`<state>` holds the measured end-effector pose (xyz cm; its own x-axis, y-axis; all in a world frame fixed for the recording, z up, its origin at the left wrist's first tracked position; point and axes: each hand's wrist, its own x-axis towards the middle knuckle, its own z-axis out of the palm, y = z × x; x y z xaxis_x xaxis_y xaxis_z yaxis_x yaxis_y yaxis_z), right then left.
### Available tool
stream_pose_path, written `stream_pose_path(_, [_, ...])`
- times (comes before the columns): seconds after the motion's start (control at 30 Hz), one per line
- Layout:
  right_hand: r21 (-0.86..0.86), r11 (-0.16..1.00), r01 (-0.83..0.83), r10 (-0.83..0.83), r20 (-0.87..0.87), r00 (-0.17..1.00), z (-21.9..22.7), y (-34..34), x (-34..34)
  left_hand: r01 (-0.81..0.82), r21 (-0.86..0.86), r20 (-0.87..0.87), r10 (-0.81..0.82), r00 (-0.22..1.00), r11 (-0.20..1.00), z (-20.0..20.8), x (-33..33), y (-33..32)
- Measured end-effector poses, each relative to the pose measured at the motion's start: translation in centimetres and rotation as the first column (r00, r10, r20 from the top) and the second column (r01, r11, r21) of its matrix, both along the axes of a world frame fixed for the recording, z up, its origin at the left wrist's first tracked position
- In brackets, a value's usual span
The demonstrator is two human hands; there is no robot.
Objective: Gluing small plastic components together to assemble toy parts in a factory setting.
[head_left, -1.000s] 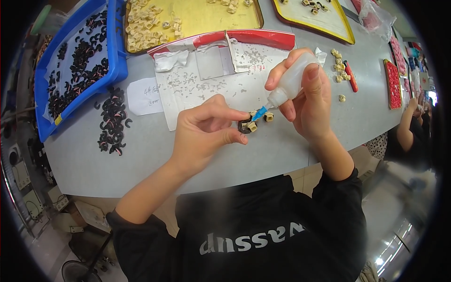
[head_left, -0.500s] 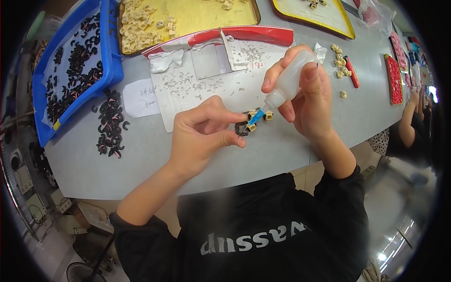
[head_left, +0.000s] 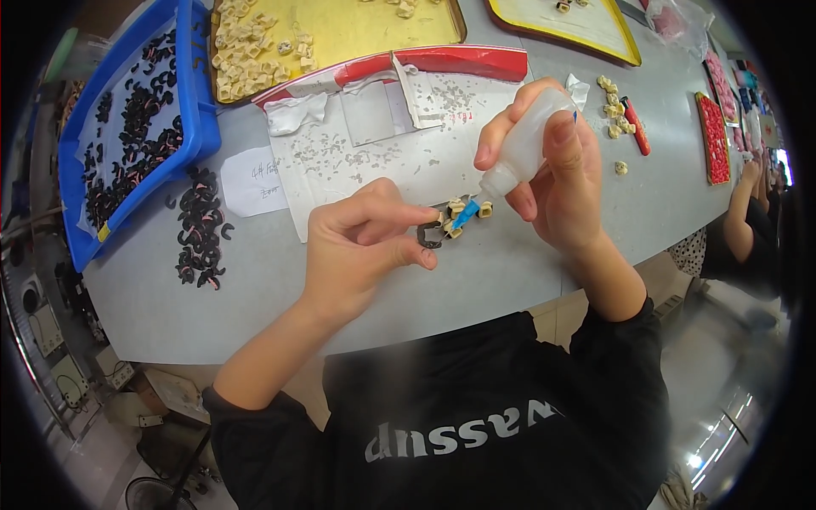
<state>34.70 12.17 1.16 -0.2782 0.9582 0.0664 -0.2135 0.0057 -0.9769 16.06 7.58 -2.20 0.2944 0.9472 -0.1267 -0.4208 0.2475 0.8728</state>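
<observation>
My left hand (head_left: 357, 246) pinches a black C-shaped piece (head_left: 429, 232) between thumb and index finger, its opening turned to the right. In my right hand (head_left: 565, 178) a translucent squeeze bottle (head_left: 529, 140) is tilted down to the left. Its blue dispensing tip (head_left: 464, 214) points toward the C-shaped piece; whether the fine end touches it is too small to tell. Several small cream cube-shaped pieces (head_left: 485, 209) lie on the table right beside and partly behind the tip.
A blue tray (head_left: 204, 115) of black curved pieces stands at left, with a pile of them (head_left: 201, 229) beside it. Cardboard (head_left: 365, 183) bears tiny grey bits. Behind is a yellow tray (head_left: 365, 34) with cream pieces. A red-handled tool (head_left: 634, 127) lies at right.
My left hand has drawn slightly left with the black C-shaped piece, opening a small gap from the cream pieces. The bottle's blue tip has shifted slightly; my right hand is nearly still.
</observation>
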Motion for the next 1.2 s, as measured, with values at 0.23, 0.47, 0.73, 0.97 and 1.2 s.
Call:
stream_pose_path(0.23, [-0.005, 1.0, 0.026, -0.027, -0.011, 1.0, 0.1, -0.07, 0.09, 0.0, -0.049, -0.027, -0.001, 1.0, 0.999, 0.55, -0.09, -0.12])
stream_pose_path(0.47, [0.013, 0.998, 0.061, -0.061, 0.001, 0.998, 0.11, -0.08, -0.04, -0.012, 0.05, -0.123, 0.018, 0.992, 0.999, 0.04, -0.18, -0.11])
stream_pose_path(0.73, [0.047, 0.997, 0.066, -0.067, 0.014, 0.998, -0.08, -0.06, 0.08, -0.009, 0.044, -0.152, 0.015, 0.988, 0.999, 0.16, -0.19, -0.05])
stream_pose_path(0.97, [0.022, 0.995, 0.098, -0.099, 0.024, 0.995, 0.11, -0.02, -0.05, -0.017, 0.043, -0.159, 0.023, 0.987, 0.999, -0.02, -0.38, -0.1])
stream_pose_path(1.2, [0.009, 0.994, 0.112, -0.112, 0.012, 0.994, 0.24, 0.13, 0.25, -0.035, 0.026, -0.114, 0.038, 0.993, 0.999, 0.02, -0.52, 0.02])
